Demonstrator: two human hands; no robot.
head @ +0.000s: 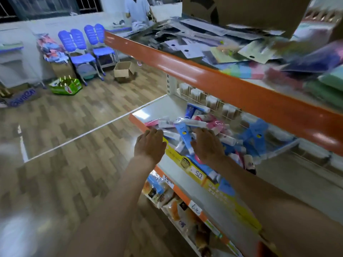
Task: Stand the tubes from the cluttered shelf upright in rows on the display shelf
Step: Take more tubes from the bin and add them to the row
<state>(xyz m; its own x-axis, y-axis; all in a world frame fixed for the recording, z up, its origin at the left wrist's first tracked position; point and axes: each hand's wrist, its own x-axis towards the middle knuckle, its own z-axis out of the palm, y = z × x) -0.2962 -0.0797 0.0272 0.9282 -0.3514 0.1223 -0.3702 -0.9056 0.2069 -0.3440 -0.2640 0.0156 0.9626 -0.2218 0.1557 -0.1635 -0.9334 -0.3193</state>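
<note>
Hands [151,143] hiding blurred tubes [185,134]

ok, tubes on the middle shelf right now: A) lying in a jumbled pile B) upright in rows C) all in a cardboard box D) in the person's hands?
A: the tubes lie flat and crisscrossed in a heap on the shelf, with the left hand and right hand spread over them, neither holding one.

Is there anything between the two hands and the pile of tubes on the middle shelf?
Nothing visible blocks them. The left hand is at the shelf's front edge, and the right hand is already over the pile of tubes, which lies open with no lid or barrier in front.
</note>
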